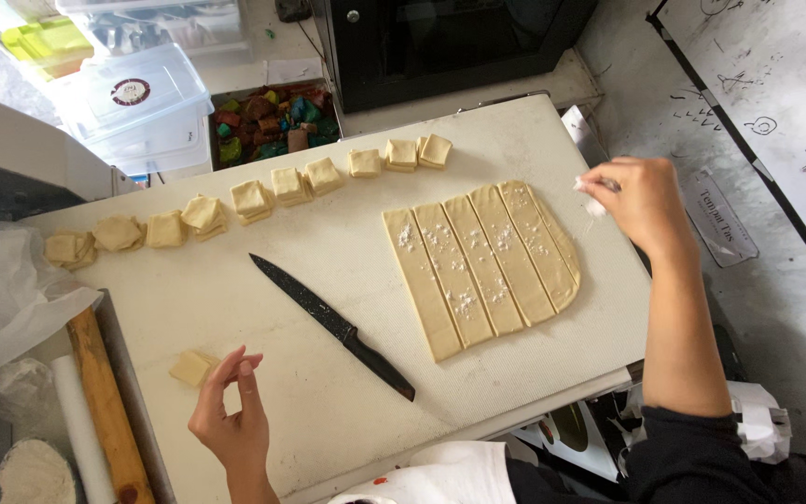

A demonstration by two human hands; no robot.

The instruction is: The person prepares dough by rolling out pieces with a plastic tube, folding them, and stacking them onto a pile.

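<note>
White and lightly textured, the rectangular work board point(263, 308) fills the middle of my view, with a grey floor off to the right. At the far left lies a crumpled sheet of clear plastic point(2, 289), and below it a long wooden rolling pin point(109, 411) runs beside the board's edge. Along the board's back edge a curved row of small stacked pale dough squares point(254, 198) stretches from the left corner toward the middle. Behind that row stand clear plastic lidded boxes point(137, 103) and a tray of coloured lumps point(272, 126).

My left hand point(230, 420) hovers low over the near edge, thumb and fingertips pinched together on nothing that I can see; a single pale dough square point(192, 368) lies just beside it, near but not touching. Next comes a black-bladed kitchen knife with a black handle point(333, 325), lying diagonally on the board, apart from both hands. Right of the knife lies a flat pale dough sheet cut into five long strips point(482, 266), dusted with white crystals.

My right hand point(641, 201) is raised past the board's right edge, fingers closed in a pinch on a small white bit point(594, 207); what that bit is I cannot tell.
</note>
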